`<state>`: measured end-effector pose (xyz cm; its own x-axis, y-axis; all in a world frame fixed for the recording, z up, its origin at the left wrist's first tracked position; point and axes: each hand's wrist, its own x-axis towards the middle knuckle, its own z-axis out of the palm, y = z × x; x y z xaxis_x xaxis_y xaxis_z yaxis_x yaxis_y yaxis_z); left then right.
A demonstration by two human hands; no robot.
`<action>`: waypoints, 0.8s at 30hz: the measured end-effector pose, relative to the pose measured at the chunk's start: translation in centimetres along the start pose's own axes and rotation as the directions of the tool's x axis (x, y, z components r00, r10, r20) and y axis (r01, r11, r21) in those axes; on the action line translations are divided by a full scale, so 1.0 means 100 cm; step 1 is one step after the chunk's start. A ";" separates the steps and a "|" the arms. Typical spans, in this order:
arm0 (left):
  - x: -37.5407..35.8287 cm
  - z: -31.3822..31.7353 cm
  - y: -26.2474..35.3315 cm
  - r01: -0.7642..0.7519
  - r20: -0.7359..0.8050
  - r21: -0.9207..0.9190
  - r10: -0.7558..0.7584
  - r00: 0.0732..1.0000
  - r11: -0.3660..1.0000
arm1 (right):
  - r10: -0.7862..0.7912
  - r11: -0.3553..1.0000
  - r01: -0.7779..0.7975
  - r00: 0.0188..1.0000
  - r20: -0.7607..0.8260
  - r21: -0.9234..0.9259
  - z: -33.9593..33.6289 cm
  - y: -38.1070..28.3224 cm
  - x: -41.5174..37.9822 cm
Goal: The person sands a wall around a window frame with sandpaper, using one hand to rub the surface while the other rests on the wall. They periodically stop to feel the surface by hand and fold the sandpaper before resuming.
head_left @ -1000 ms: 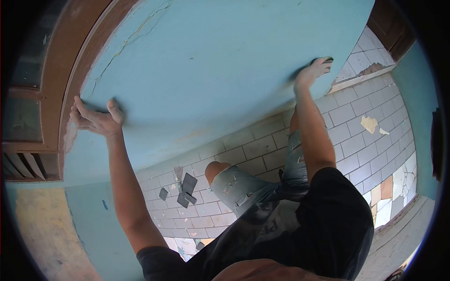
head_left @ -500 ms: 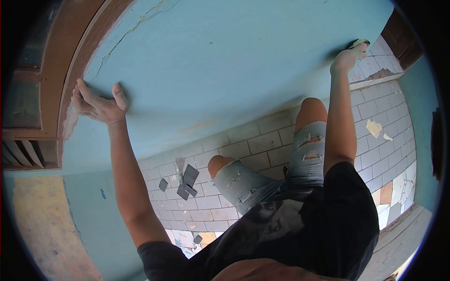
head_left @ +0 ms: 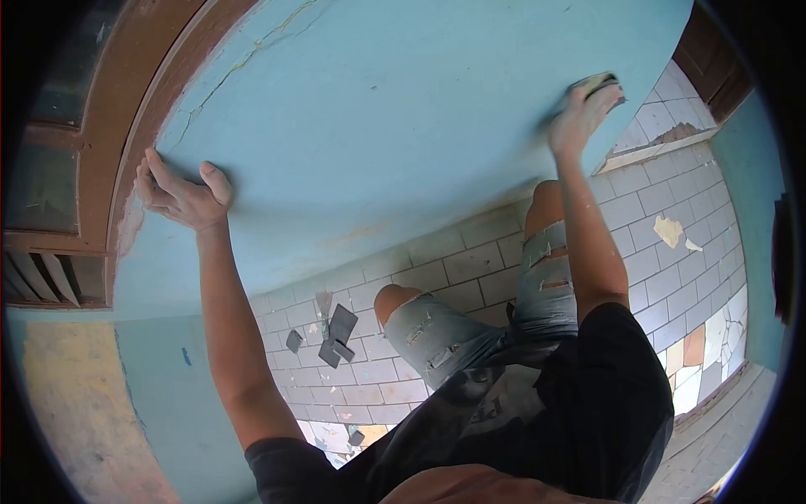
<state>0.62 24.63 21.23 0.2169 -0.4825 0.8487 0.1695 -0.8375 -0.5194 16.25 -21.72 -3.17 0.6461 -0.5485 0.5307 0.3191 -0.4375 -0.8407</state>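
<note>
The pale blue wall (head_left: 369, 143) fills the upper part of the view. My left hand (head_left: 186, 195), dusty, rests on it beside the brown window frame (head_left: 122, 143), with thumb and fingers spread and nothing held. Near the wall's right edge, my right hand (head_left: 579, 122) is closed around a piece of sandpaper (head_left: 599, 82), dark with a pale greenish face, and presses it to the wall. The fingers partly cover the sandpaper. A long crack (head_left: 227, 76) runs up the paint above my left hand.
On the tiled floor (head_left: 470, 260) below lie several dark grey sheets (head_left: 338, 328) and pale paint flakes (head_left: 668, 231). My knees in torn jeans (head_left: 537, 277) are close beneath the wall. A brown door (head_left: 714, 59) stands at the far right.
My right hand has moved left along the wall with the sandpaper, away from the right edge. My left hand keeps its place beside the frame; the view has shifted slightly.
</note>
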 end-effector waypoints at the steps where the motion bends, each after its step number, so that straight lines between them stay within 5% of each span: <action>1: -0.001 0.000 0.002 0.000 0.007 -0.010 0.000 1.000 1.000 | 0.151 0.969 -0.136 0.987 -0.054 0.208 -0.004 0.013 0.030; 2: -0.002 -0.001 0.004 0.015 0.011 -0.005 -0.015 1.000 1.000 | 0.297 0.878 -0.240 0.952 -0.077 0.415 -0.008 0.020 0.048; 4: 0.002 0.002 0.008 0.037 -0.019 0.006 -0.037 0.999 0.999 | 0.199 0.975 -0.188 0.976 -0.088 0.119 0.024 -0.022 0.003; 7: 0.003 0.003 0.005 0.044 -0.010 0.041 -0.043 0.999 0.998 | -0.234 0.969 0.213 0.954 0.185 0.128 0.075 -0.080 -0.161; 8: 0.002 0.003 0.003 0.035 -0.002 0.027 -0.035 0.999 0.999 | -0.393 0.916 0.381 0.791 0.470 0.125 0.066 -0.084 -0.211; 10: -0.001 -0.004 0.001 0.041 0.035 0.005 -0.042 0.999 0.999 | -0.412 0.868 0.417 0.305 0.859 0.268 0.036 -0.093 -0.216; 11: 0.001 -0.006 0.001 0.042 0.022 0.010 -0.043 0.999 0.999 | -0.421 0.863 0.426 0.309 0.853 0.272 0.031 -0.088 -0.200; 13: 0.002 -0.010 0.000 0.010 0.065 0.007 -0.011 0.998 1.000 | -0.476 0.807 0.582 0.541 0.693 0.100 0.023 -0.066 -0.153; 15: 0.003 -0.002 0.005 0.030 0.019 0.013 -0.030 0.999 0.999 | -0.386 0.921 0.385 0.882 0.272 0.057 0.014 -0.064 -0.066; 17: 0.004 0.004 0.012 0.054 -0.037 0.001 -0.054 0.998 0.999 | -0.141 0.975 0.133 0.989 0.036 0.177 0.001 -0.062 0.015; 19: 0.003 0.001 0.012 0.056 -0.029 0.006 -0.056 0.998 0.998 | -0.025 0.953 0.035 0.999 -0.038 0.302 0.002 -0.068 0.024; 21: 0.004 0.001 0.012 0.065 -0.033 0.007 -0.065 0.997 0.998 | -0.053 0.994 0.051 0.999 0.012 0.100 0.042 -0.081 -0.049; 22: 0.004 0.000 0.010 0.058 -0.027 0.000 -0.058 0.998 0.998 | -0.338 0.941 0.335 0.938 0.075 0.049 0.062 -0.074 -0.108; 23: 0.004 0.000 0.009 0.054 -0.023 0.003 -0.054 0.998 0.999 | -0.464 0.884 0.461 0.849 0.251 0.076 0.071 -0.059 -0.172; 24: 0.003 0.001 0.007 0.043 -0.017 0.005 -0.043 0.999 0.999 | -0.463 0.851 0.516 0.649 0.604 0.099 0.052 -0.059 -0.194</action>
<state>0.86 23.98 21.10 0.1935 -0.4502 0.8717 0.1837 -0.8562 -0.4829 5.42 -4.83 -9.10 0.6900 0.2773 0.6686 0.6733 -0.5848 -0.4524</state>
